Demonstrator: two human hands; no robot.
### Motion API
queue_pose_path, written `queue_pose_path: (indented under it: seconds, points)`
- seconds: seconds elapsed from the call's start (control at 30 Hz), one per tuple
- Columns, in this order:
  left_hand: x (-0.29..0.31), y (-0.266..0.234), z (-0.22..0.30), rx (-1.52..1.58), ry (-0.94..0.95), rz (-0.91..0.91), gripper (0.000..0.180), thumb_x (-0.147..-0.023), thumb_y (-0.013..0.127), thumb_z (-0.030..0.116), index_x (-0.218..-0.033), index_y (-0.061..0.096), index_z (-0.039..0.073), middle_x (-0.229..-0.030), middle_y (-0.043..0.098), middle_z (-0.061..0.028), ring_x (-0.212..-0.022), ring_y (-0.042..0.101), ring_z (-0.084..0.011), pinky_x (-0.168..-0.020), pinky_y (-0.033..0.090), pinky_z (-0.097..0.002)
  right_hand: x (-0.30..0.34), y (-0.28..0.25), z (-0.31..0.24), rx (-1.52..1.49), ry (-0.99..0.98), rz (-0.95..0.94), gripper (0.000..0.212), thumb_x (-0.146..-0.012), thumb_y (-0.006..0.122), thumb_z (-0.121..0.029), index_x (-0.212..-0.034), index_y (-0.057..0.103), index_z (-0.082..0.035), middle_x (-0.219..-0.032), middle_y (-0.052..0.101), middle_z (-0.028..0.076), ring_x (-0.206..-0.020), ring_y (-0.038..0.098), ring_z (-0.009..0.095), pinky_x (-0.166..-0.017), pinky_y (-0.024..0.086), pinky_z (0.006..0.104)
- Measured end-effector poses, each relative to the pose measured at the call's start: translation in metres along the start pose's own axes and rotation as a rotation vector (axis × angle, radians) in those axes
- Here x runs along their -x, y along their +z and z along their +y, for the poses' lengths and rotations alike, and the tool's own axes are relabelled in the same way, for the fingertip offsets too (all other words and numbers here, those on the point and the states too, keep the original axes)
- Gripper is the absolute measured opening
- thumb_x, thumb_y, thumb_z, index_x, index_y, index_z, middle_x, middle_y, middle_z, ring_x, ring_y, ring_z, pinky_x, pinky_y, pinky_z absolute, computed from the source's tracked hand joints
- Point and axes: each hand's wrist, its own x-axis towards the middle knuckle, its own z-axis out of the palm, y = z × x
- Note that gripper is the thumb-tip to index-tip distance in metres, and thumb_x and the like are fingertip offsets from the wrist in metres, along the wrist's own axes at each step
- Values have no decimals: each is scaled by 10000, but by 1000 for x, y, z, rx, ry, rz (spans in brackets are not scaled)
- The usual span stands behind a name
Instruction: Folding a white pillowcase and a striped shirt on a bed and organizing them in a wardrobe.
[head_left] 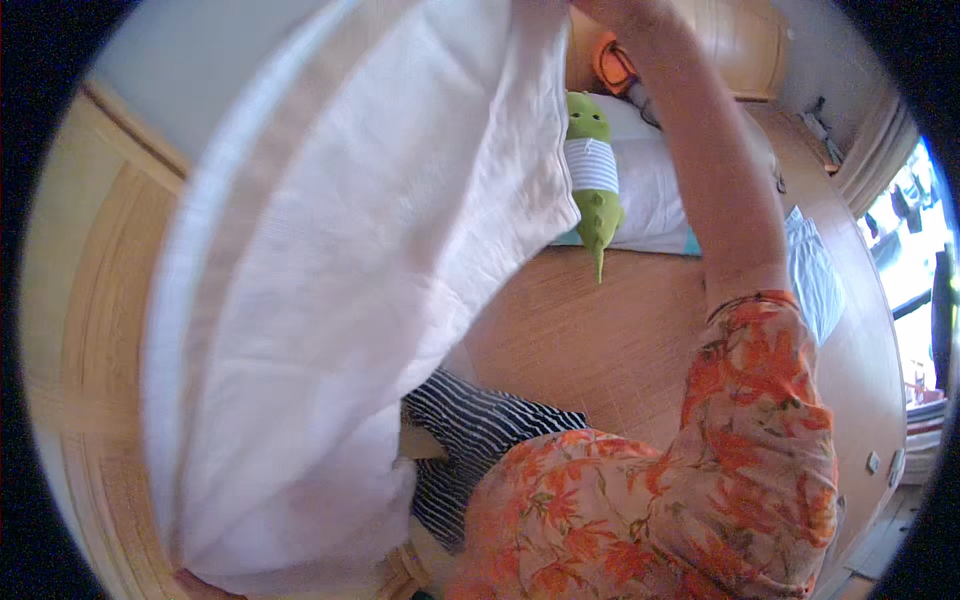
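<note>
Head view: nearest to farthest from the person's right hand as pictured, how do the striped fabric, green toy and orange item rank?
1. Orange item, just below the right hand.
2. Green toy, farther down.
3. Striped fabric, lower centre.

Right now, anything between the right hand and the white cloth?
Nothing visible. The right hand is at the upper end of the white cloth; the frame crops the fingers. The green toy shows lower down, beside the cloth's right edge, not between them.
</note>
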Motion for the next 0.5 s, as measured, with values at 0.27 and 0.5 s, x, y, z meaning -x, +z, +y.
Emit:
queue_pose_path:
  seconds: [0.27, 0.5]
  points:
    - [-56, 13, 31, -240, 233, -341, 321, -986, 494, 283, -1081, 605, -3, -966, 617, -99, -883, 546, -186, -821, 445, -314, -49, 0, -5, 626, -64, 148, 159, -832, 684, -149, -895, 690, -4, -767, 628, 6, -695, 550, 103, -633, 467, 264]
    - [-84, 11, 60, -215, 364, -234, 350, -999, 484, 309, -1050, 596, -19, -904, 607, -77, -850, 531, -154, -781, 438, -284, -48, -1, 13, 651, -131, 203, 174, -832, 692, -170, -887, 682, -6, -757, 613, -10, -697, 544, 94, -628, 465, 257]
